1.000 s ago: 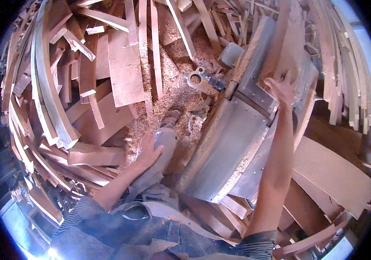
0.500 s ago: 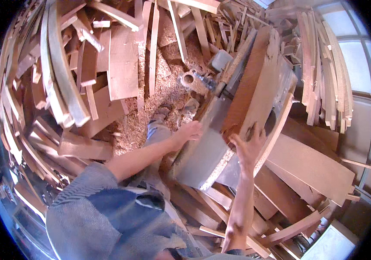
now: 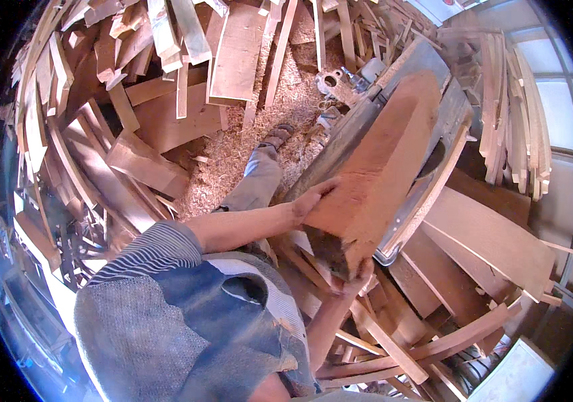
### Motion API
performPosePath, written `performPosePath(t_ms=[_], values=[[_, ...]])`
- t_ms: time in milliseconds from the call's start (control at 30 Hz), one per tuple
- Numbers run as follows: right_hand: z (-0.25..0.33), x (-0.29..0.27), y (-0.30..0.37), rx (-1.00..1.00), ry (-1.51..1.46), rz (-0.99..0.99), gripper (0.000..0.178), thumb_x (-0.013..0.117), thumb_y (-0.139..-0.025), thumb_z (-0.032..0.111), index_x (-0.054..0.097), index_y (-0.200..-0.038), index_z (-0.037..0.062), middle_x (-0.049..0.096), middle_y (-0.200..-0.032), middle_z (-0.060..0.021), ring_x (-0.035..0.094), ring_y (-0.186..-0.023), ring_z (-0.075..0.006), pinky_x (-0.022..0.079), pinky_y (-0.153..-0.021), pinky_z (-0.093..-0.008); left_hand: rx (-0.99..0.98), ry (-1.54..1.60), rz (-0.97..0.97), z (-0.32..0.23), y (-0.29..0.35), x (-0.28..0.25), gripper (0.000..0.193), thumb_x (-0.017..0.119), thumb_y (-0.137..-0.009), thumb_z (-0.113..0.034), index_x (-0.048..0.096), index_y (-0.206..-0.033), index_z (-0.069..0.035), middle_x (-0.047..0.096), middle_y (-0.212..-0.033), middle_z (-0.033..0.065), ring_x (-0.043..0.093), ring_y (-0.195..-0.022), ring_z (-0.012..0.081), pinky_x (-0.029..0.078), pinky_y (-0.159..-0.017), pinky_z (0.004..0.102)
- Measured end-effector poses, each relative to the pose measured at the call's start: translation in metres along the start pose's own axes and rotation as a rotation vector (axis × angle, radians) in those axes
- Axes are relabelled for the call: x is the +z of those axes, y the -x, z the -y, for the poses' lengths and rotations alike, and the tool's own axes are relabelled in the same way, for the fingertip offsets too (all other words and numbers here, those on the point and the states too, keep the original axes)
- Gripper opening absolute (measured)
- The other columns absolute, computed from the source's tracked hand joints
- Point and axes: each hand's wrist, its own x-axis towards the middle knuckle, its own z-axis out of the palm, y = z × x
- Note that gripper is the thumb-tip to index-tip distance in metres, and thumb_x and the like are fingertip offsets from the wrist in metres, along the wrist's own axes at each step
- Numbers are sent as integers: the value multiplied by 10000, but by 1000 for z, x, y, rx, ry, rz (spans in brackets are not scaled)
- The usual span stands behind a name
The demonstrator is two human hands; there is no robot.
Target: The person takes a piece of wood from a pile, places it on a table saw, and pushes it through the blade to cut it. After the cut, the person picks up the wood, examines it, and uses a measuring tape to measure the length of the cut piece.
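A thick reddish-brown wooden beam (image 3: 367, 181) lies lengthwise over the grey metal bed of a woodworking machine (image 3: 439, 57), its near end jutting past the bed toward me. My left hand (image 3: 314, 202) grips the beam's left side near this end, fingers resting on the wood. At the near right corner, my right hand (image 3: 352, 281) holds the end from below; some of its fingers are hidden behind the wood. The near end face is dark and shadowed.
Pale boards (image 3: 239, 57) and offcuts are heaped at the left and far side. Shavings (image 3: 229, 161) cover the floor around my foot. A motor-like metal part (image 3: 332, 80) sits left of the machine. Long strips (image 3: 507, 114) stand at right; wide planks (image 3: 487, 234) lie below them.
The beam has come toward me, over the near edge of the bed. My left hand has gone from the machine onto the beam's side, my right from its top to its near end.
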Motion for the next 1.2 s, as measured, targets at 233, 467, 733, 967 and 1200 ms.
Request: performPosePath(t_ms=[233,467,733,967,1200], values=[[25,-19,1,-21,-27,-151,750,644,-872,533,527,-1463,86,617,-1401,-124,602,-1276,-343,560,-1014,-549,-25,11,15,22,-7,30,590,495,-1071,-469,538,-1459,-26,630,-1428,120,633,-1272,254,450,-1155,411],[-14,-19,5,-3,-228,-84,823,626,-854,650,473,-1522,196,484,-1549,-95,517,-1371,-364,500,-1064,-618,-86,-6,-41,20,-4,46,663,422,-1069,-575,514,-1494,-75,610,-1460,118,634,-1272,286,444,-1149,446],[-44,-32,-7,-10,-293,-212,826,570,-826,748,498,-1484,254,527,-1478,-53,542,-1314,-361,522,-1004,-634,-136,-158,-268,21,-8,39,744,264,-1086,-629,444,-1544,-71,542,-1525,108,560,-1353,282,405,-1180,431],[-51,-31,-5,22,-347,-156,862,582,-810,738,492,-1490,216,522,-1491,-63,542,-1320,-371,532,-987,-637,-84,-248,-295,20,-9,35,754,300,-1068,-657,482,-1526,-86,559,-1516,109,566,-1337,298,396,-1178,440],[-47,-14,-1,26,-262,-186,816,582,-802,688,501,-1482,243,542,-1463,-60,544,-1300,-346,559,-936,-577,-102,-193,-265,13,-5,32,680,342,-1086,-596,506,-1498,-81,601,-1471,105,615,-1292,288,443,-1152,429]])
